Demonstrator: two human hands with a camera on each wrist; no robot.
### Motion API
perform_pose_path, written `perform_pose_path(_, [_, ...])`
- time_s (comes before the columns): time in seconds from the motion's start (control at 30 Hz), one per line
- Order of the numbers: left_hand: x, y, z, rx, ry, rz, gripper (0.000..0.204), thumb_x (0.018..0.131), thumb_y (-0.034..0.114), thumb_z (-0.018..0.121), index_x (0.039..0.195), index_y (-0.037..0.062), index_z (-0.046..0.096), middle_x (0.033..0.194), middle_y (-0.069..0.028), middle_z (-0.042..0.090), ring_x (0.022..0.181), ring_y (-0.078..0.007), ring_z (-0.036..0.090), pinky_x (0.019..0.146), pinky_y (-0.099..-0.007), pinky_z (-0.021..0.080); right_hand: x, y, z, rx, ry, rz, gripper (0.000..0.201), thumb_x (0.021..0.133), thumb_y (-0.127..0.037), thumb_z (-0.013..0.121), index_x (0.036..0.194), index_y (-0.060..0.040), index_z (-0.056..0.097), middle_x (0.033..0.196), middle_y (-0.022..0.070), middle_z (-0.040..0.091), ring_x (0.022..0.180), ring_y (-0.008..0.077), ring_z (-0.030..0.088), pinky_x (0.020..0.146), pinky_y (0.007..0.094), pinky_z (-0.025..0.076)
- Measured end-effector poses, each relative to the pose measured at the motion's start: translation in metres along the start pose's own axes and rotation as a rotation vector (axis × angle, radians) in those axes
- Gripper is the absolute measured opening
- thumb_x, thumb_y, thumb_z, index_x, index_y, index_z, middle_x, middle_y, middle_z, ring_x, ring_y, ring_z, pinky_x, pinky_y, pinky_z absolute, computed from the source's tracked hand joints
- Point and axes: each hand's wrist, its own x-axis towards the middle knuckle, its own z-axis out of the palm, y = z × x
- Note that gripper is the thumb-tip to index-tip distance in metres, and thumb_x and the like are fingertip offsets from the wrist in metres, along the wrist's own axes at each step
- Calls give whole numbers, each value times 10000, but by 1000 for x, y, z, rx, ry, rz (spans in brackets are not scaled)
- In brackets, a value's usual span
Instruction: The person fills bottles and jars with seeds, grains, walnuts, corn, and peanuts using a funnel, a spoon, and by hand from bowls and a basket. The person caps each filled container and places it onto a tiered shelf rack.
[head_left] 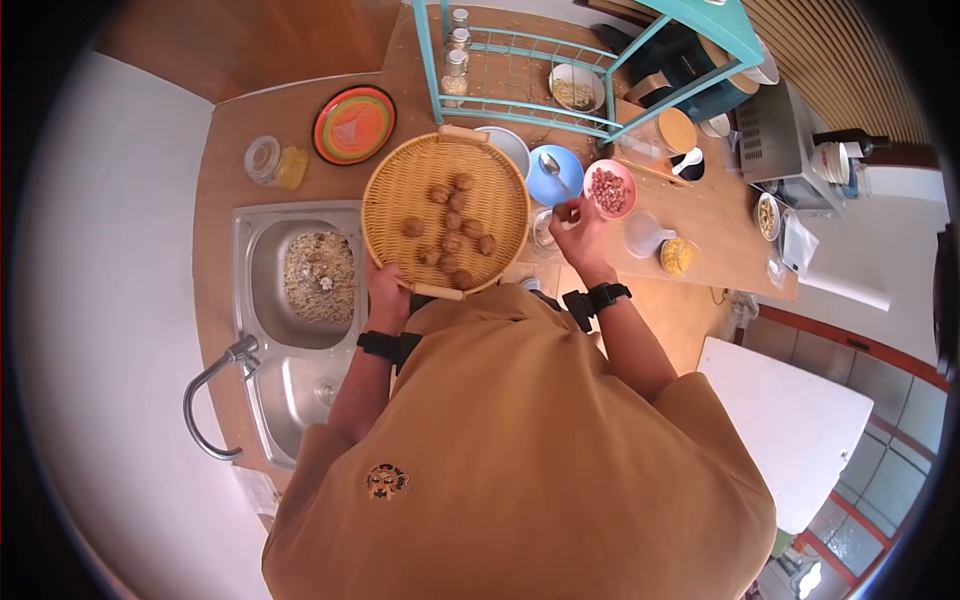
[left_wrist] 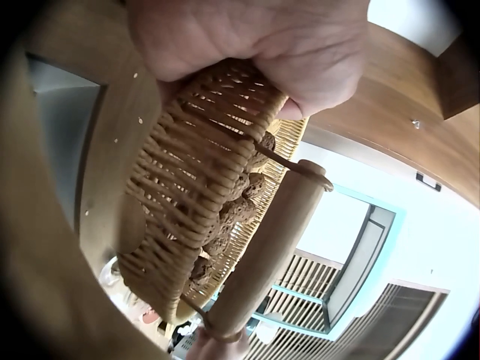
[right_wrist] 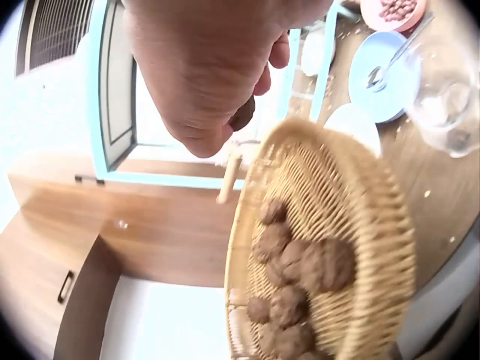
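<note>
A round wicker basket [head_left: 385,200] with wooden handles holds several brown, wrinkled walnut-like balls [head_left: 453,222]. My left hand [head_left: 388,292] grips the basket's rim near the lower handle; in the left wrist view the left hand [left_wrist: 255,45] has the woven edge between thumb and fingers. My right hand [head_left: 585,240] is beside the basket, just below the pink bowl [head_left: 623,206]. In the right wrist view the right hand [right_wrist: 210,82] pinches one dark brown ball [right_wrist: 243,115] at its fingertips, apart from the basket [right_wrist: 390,240].
A blue bowl [head_left: 548,190] with a spoon, a glass jar [head_left: 543,232] and a plastic funnel [head_left: 645,234] are near the right hand. Left of the basket is a sink [head_left: 240,300] with grainy material. Behind stand a teal rack [head_left: 425,60] and stacked colourful plates [head_left: 355,125].
</note>
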Motion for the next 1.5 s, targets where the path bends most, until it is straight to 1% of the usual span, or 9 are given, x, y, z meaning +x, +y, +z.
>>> perform_pose_path(0.2, [-2, 12, 5, 9, 9, -27, 639, 646, -154, 369, 1267, -20, 436, 1193, -152, 564, 1051, -298, 611, 876, -397, 548, -25, 60, 20, -324, -322, -93, 105, 767, -59, 591, 858, -53, 642, 868, 158, 660, 903, 348, 584, 799, 440, 481])
perform_pose_path(0.3, [-2, 13, 1, 48, 19, -26, 612, 644, -136, 362, 1243, -39, 445, 1163, -158, 571, 1027, -305, 618, 858, -406, 558, -22, 69, 29, -233, -293, -147, 108, 777, -74, 599, 869, -53, 650, 853, 166, 651, 859, 350, 601, 771, 445, 495])
perform_pose_path(0.5, [3, 9, -4, 73, -3, -30, 632, 645, -133, 369, 1267, -35, 433, 1188, -166, 562, 1037, -305, 616, 853, -399, 559, 3, -5, 17, -76, -34, -110, 222, 800, -75, 613, 1020, -51, 631, 944, 161, 649, 785, 364, 629, 708, 436, 520])
perform_pose_path(0.73, [5, 1, 3, 100, -86, -68, 652, 637, -131, 383, 1277, -19, 430, 1189, -161, 562, 1051, -292, 608, 841, -376, 559, 38, -67, 44, -122, -329, -595, 283, 784, -64, 618, 1067, -68, 609, 1091, 141, 593, 928, 353, 614, 795, 437, 526])
perform_pose_path(0.87, [8, -7, 2, 171, -104, -86, 593, 651, -112, 404, 1239, -50, 455, 1139, -146, 587, 1028, -256, 615, 844, -344, 537, 36, -55, 30, -51, -391, -437, 278, 780, -42, 613, 1057, -66, 607, 1048, 139, 605, 897, 353, 621, 767, 426, 531])
perform_pose_path(1.03, [10, -5, -1, 91, -61, -70, 650, 611, -120, 378, 1250, -19, 439, 1144, -146, 582, 1020, -294, 621, 843, -386, 561, 11, -9, -12, 45, 25, -144, 198, 753, -25, 643, 939, -52, 582, 820, 133, 626, 781, 345, 633, 666, 408, 531])
perform_pose_path(1.2, [12, -3, -1, 69, -17, -32, 662, 607, -116, 382, 1261, -24, 427, 1163, -161, 574, 1024, -307, 619, 854, -393, 561, -22, 47, 3, -283, -328, -65, 154, 784, -140, 622, 915, -66, 589, 838, 161, 632, 795, 369, 632, 686, 447, 526])
perform_pose_path(1.43, [15, 0, -7, 82, -71, -71, 634, 649, -138, 386, 1271, -25, 432, 1185, -155, 570, 1041, -291, 616, 852, -383, 554, -16, 31, 18, -167, -169, 37, 243, 785, -170, 662, 990, -50, 608, 942, 153, 630, 858, 357, 626, 724, 434, 522])
perform_pose_path(1.5, [15, -1, -7, 99, -56, -64, 633, 650, -125, 382, 1276, -36, 421, 1182, -165, 567, 1036, -302, 617, 846, -391, 561, -8, -6, 8, -13, -78, -129, 286, 787, -204, 678, 1013, -42, 611, 935, 144, 633, 861, 347, 624, 720, 437, 522])
